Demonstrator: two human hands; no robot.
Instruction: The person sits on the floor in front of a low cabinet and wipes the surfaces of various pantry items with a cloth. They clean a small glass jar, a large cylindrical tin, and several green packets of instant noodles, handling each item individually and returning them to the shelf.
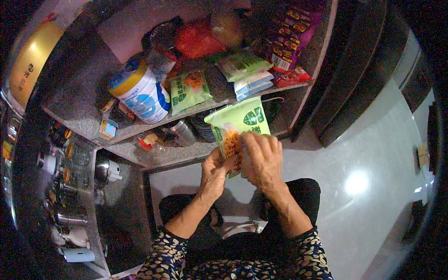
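A light green food packet (246, 115) with a picture of orange food on its front is held up before the shelf. My left hand (213, 173) pinches its lower left edge, thumb toward the front. Across its lower right front lies my right hand (262, 158), its fingers curled and slightly blurred, gripping the packet and hiding part of the picture. On the shelf just beyond, a similar green packet (191, 91) leans to the left. To the right another green packet (242, 64) lies on top of pale blue and white packets (253, 86).
The grey stone shelf (84, 105) also bears a white tub with a gold rim (142, 93), a red bag (198, 39) and a purple package (294, 37). Below are a metal container (180, 132) and dark stacked bowls (202, 128). Jars and pots stand at the left.
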